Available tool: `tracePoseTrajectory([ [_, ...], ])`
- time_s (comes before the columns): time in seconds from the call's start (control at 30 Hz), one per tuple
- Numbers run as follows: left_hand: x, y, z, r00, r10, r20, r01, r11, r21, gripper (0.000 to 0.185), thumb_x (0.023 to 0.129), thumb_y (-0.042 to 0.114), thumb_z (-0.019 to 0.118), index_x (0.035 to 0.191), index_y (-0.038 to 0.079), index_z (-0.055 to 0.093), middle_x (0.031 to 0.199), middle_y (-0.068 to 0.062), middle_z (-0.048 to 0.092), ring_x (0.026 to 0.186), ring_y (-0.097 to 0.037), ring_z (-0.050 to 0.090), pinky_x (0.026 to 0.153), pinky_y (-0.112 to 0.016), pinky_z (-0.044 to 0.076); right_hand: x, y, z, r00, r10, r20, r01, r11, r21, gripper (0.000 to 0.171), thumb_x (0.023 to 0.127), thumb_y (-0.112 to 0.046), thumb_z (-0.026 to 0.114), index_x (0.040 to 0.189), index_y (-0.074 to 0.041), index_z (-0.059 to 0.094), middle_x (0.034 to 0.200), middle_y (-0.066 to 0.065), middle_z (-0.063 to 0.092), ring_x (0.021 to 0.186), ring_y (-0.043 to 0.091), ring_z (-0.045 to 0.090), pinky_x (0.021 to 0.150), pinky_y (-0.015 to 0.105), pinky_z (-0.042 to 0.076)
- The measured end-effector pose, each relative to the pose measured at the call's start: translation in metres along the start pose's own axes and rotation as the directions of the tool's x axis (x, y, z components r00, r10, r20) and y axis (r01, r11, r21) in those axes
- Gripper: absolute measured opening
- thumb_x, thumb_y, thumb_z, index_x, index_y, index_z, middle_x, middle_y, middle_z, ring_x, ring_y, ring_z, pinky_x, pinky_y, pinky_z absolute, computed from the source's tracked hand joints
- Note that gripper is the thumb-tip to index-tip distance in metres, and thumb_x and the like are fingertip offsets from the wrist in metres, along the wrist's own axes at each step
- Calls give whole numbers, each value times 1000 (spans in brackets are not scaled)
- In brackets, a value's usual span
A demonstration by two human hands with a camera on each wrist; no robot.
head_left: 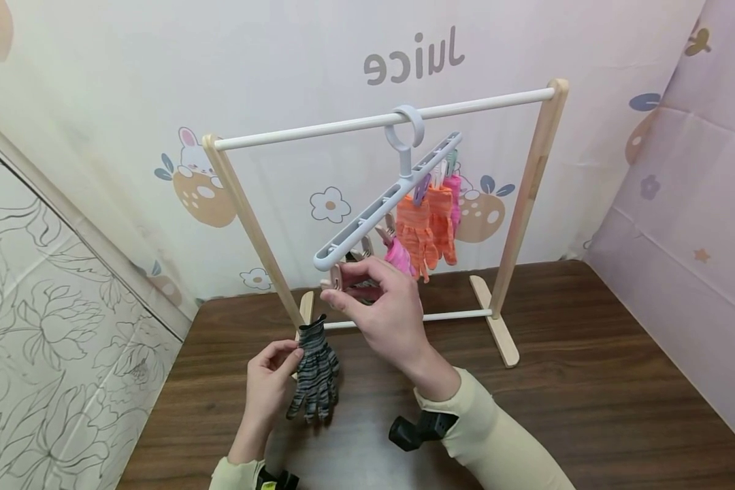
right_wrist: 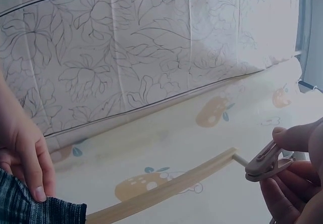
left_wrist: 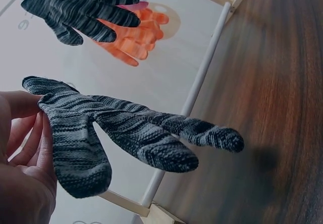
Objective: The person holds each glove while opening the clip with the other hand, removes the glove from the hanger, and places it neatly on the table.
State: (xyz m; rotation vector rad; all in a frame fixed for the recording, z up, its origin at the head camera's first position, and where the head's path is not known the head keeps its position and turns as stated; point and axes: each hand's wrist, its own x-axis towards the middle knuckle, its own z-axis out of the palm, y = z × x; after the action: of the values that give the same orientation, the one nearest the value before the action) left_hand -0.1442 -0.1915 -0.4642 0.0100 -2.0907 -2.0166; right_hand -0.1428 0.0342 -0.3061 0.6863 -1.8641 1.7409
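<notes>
A dark wood-grain counter (head_left: 588, 381) carries a small drying rack of pale wooden legs and white rails (head_left: 380, 122), from which a pale blue plastic clip hanger (head_left: 387, 201) hangs on a slant, its low end toward the person. Orange striped knit gloves (head_left: 427, 228) and pink ones (head_left: 399, 255) dangle from its far clips. At the low end the right hand (head_left: 382, 306) pinches a beige plastic clothes peg (right_wrist: 265, 162) between thumb and fingers. At about seven o'clock from that peg, the left hand (head_left: 269, 381) pinches the cuff of a grey-and-black striped knit glove (head_left: 315, 374), cuff up, fingers hanging toward the counter. Nothing stands between cuff and peg.
</notes>
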Motion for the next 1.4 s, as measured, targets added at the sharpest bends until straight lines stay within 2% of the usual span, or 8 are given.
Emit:
tracePoseTrajectory([
  [0.3, 2, -7, -1, 1000, -20, 16, 20, 1000, 6, 16, 90, 0, 70, 103, -9, 66, 86, -4, 68, 74, -9, 64, 65, -23, 53, 0, 0, 0, 1000, -5, 2, 4, 1000, 22, 34, 76, -4, 86, 106, 0, 70, 98, 6, 71, 87, 15, 70, 77, 30, 58],
  [0.6, 5, -15, -7, 995, -100, 2, 100, 995, 29, 19, 92, 4, 71, 105, -8, 65, 86, -3, 67, 74, -9, 63, 65, -24, 53, 0, 0, 1, 1000, -6, 4, 5, 1000, 18, 34, 77, -6, 86, 107, -1, 70, 98, 5, 71, 88, 15, 69, 77, 33, 58],
  [0.8, 7, -20, -11, 991, -130, 11, 129, 991, 24, 22, 92, 3, 70, 108, -10, 64, 87, -3, 66, 76, -8, 64, 67, -25, 54, 0, 1, 1, 1000, -7, -2, 7, 1000, 2, 35, 77, -8, 86, 107, -3, 70, 97, 3, 71, 87, 13, 69, 76, 30, 58],
  [0.97, 8, -24, -15, 990, -141, 19, 140, 988, 69, 22, 91, 5, 71, 108, -8, 64, 88, -3, 66, 77, -9, 63, 68, -26, 53, -1, 1, 1, 1000, -6, 0, 6, 1000, 2, 35, 78, -8, 86, 108, -3, 70, 97, 3, 71, 88, 14, 68, 76, 31, 58],
  [1.17, 11, -31, -20, 989, -147, 15, 143, 980, 141, 17, 91, 4, 71, 104, -5, 66, 87, -5, 67, 73, -11, 60, 66, -25, 52, -1, 3, 0, 1000, -7, 8, 7, 1000, 24, 34, 78, -6, 85, 109, -2, 69, 97, 5, 70, 89, 16, 67, 76, 39, 59],
  [1.4, 13, -37, -25, 991, -132, 23, 126, 976, 180, 14, 91, 4, 71, 102, -2, 68, 87, -10, 68, 71, -12, 60, 65, -26, 52, 1, 3, -1, 1000, -19, 13, 18, 999, 41, 34, 79, -5, 84, 109, -2, 69, 97, 5, 71, 87, 17, 68, 75, 35, 59],
])
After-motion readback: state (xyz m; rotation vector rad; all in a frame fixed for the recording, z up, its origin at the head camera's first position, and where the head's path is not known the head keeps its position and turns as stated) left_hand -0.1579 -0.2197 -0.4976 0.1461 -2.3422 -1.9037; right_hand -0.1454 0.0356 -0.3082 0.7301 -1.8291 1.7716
